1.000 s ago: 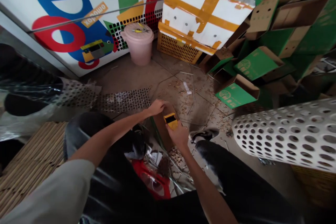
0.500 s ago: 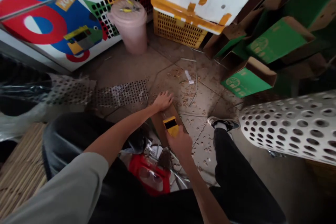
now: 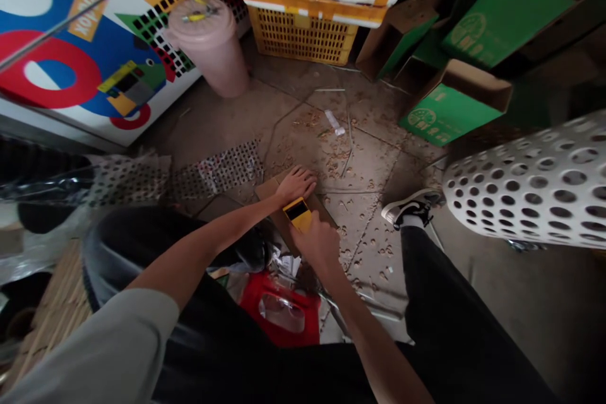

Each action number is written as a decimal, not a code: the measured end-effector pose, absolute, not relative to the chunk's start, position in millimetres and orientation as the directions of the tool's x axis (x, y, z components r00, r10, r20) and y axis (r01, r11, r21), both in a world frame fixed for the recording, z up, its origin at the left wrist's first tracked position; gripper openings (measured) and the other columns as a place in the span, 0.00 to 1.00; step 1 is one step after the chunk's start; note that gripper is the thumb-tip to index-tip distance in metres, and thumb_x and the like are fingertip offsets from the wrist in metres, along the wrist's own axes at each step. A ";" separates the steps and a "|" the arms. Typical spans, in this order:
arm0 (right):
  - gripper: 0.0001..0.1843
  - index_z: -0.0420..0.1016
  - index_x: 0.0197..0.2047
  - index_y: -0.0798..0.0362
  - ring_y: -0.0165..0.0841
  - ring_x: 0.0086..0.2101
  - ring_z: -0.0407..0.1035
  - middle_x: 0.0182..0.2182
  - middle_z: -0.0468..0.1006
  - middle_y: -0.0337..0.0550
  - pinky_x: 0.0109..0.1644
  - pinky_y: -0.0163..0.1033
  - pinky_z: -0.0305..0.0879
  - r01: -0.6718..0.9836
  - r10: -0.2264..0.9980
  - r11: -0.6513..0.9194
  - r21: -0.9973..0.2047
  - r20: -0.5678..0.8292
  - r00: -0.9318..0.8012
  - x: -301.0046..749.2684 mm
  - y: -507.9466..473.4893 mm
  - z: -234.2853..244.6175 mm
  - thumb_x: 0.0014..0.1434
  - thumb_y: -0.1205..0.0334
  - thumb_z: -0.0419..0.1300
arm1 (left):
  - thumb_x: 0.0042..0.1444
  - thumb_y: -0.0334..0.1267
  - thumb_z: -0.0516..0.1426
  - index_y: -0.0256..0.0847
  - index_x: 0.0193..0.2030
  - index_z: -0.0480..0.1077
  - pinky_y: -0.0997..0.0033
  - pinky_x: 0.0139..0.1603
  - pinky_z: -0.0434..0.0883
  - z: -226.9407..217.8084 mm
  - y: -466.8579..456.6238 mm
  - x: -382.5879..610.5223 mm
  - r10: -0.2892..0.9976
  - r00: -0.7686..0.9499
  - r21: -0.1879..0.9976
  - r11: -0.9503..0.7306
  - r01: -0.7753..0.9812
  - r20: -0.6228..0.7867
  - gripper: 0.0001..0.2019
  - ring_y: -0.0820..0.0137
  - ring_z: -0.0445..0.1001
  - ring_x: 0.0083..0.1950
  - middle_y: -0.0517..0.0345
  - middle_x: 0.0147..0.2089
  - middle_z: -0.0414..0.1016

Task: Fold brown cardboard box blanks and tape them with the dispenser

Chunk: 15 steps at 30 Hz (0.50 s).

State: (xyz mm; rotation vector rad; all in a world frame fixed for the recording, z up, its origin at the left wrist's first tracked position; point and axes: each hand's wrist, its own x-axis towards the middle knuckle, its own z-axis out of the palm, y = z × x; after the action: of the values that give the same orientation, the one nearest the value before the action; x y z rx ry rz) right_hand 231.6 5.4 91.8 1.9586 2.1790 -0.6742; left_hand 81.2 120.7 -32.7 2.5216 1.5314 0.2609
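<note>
A brown cardboard piece (image 3: 269, 188) lies low in front of me between my legs. My left hand (image 3: 296, 184) rests flat on its far part, fingers stretched out and slightly apart. My right hand (image 3: 318, 241) is wrapped round a yellow tool (image 3: 302, 219) with a black panel on its upper face. The tool sits over the cardboard, its front end close to my left wrist. Its working end is hidden, so I cannot tell its exact kind. Below the cardboard are crumpled white scraps (image 3: 286, 263) and a red plastic thing with a clear window (image 3: 284, 314).
Small brown bits (image 3: 307, 118) and thin strips litter the tiled floor. A pink lidded bin (image 3: 215, 53) and a yellow crate (image 3: 303, 41) stand ahead. Green cardboard boxes (image 3: 457, 107) are stacked at right, near a white perforated basket (image 3: 534, 186). A perforated strip (image 3: 218, 170) lies left.
The view has shifted, and the cardboard now lies turned more crosswise under my hands. The yellow tool has moved closer to my left wrist, with my right hand still round it.
</note>
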 end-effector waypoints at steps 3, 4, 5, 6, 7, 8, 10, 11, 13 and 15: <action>0.28 0.69 0.50 0.53 0.47 0.39 0.80 0.36 0.82 0.54 0.42 0.43 0.69 0.969 0.892 0.036 -0.244 -0.429 -0.141 232.9 3.6 94.7 0.63 0.35 0.58 | 0.73 0.43 0.42 0.40 0.57 0.76 0.50 0.72 0.57 -28.8 119.5 80.1 0.895 0.443 0.235 -0.443 0.866 0.055 0.23 0.59 0.72 0.60 0.46 0.55 0.77; 0.29 0.69 0.51 0.53 0.47 0.39 0.80 0.36 0.82 0.54 0.42 0.43 0.69 0.970 0.887 0.030 -0.243 -0.441 -0.138 233.4 2.8 95.3 0.63 0.36 0.58 | 0.73 0.43 0.42 0.39 0.56 0.76 0.51 0.72 0.57 -27.2 118.6 80.2 0.899 0.434 0.233 -0.434 0.870 0.055 0.22 0.58 0.71 0.60 0.45 0.55 0.77; 0.29 0.69 0.51 0.53 0.47 0.39 0.80 0.37 0.82 0.54 0.42 0.43 0.69 0.970 0.882 0.028 -0.243 -0.450 -0.138 234.4 1.6 95.7 0.63 0.36 0.59 | 0.73 0.43 0.42 0.39 0.56 0.75 0.51 0.72 0.57 -25.5 117.7 80.6 0.903 0.427 0.228 -0.427 0.875 0.053 0.22 0.58 0.71 0.60 0.45 0.55 0.76; 0.28 0.68 0.51 0.52 0.47 0.39 0.80 0.37 0.81 0.54 0.41 0.43 0.69 0.970 0.880 0.027 -0.241 -0.455 -0.138 236.0 -0.2 95.9 0.63 0.36 0.59 | 0.73 0.43 0.42 0.38 0.56 0.75 0.51 0.72 0.57 -23.7 116.7 81.3 0.905 0.422 0.220 -0.422 0.879 0.050 0.22 0.58 0.71 0.60 0.45 0.54 0.76; 0.28 0.68 0.51 0.52 0.47 0.39 0.80 0.36 0.81 0.54 0.41 0.43 0.68 0.971 0.880 0.028 -0.236 -0.456 -0.136 238.9 -3.0 95.8 0.63 0.36 0.58 | 0.73 0.43 0.42 0.38 0.55 0.75 0.51 0.72 0.57 -21.9 115.7 82.2 0.908 0.416 0.209 -0.417 0.885 0.047 0.22 0.58 0.70 0.60 0.46 0.54 0.76; 0.28 0.68 0.51 0.52 0.47 0.38 0.80 0.36 0.81 0.54 0.40 0.43 0.68 0.973 0.880 0.029 -0.228 -0.455 -0.133 243.3 -7.0 95.5 0.63 0.36 0.58 | 0.73 0.42 0.42 0.38 0.55 0.75 0.51 0.72 0.57 -20.1 114.7 83.1 0.910 0.411 0.199 -0.412 0.889 0.045 0.22 0.57 0.70 0.60 0.46 0.53 0.76; 0.27 0.68 0.50 0.52 0.46 0.36 0.79 0.34 0.81 0.52 0.37 0.42 0.66 0.978 0.883 0.027 -0.206 -0.454 -0.120 258.3 -19.2 94.2 0.64 0.36 0.58 | 0.73 0.43 0.43 0.38 0.55 0.75 0.50 0.72 0.57 -17.5 112.9 84.7 0.914 0.403 0.192 -0.403 0.895 0.045 0.22 0.57 0.70 0.59 0.45 0.52 0.75; 0.26 0.68 0.50 0.51 0.45 0.35 0.79 0.34 0.81 0.51 0.36 0.41 0.65 0.981 0.883 0.021 -0.192 -0.457 -0.108 269.0 -27.3 93.1 0.65 0.37 0.57 | 0.73 0.43 0.42 0.38 0.55 0.74 0.50 0.71 0.57 -16.8 112.1 85.2 0.916 0.398 0.196 -0.400 0.896 0.048 0.22 0.56 0.70 0.59 0.45 0.52 0.75; 0.26 0.68 0.50 0.51 0.44 0.34 0.79 0.34 0.81 0.49 0.35 0.40 0.62 0.985 0.876 0.006 -0.175 -0.474 -0.090 295.6 -46.7 89.4 0.65 0.36 0.57 | 0.73 0.44 0.42 0.37 0.55 0.74 0.49 0.71 0.57 -16.5 111.1 85.6 0.919 0.390 0.206 -0.392 0.897 0.052 0.22 0.55 0.70 0.59 0.43 0.52 0.74; 0.28 0.67 0.52 0.51 0.43 0.34 0.79 0.35 0.81 0.49 0.35 0.40 0.61 0.985 0.862 -0.002 -0.174 -0.499 -0.086 326.1 -68.3 83.4 0.65 0.34 0.57 | 0.73 0.44 0.42 0.37 0.55 0.74 0.49 0.70 0.58 -17.6 110.4 85.0 0.923 0.382 0.207 -0.384 0.900 0.052 0.23 0.55 0.69 0.59 0.43 0.52 0.74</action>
State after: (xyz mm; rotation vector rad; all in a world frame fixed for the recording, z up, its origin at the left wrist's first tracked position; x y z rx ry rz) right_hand 326.1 -68.3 83.4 1.9351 2.0250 -0.7129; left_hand 85.0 110.4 -17.6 2.4889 1.6530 0.2385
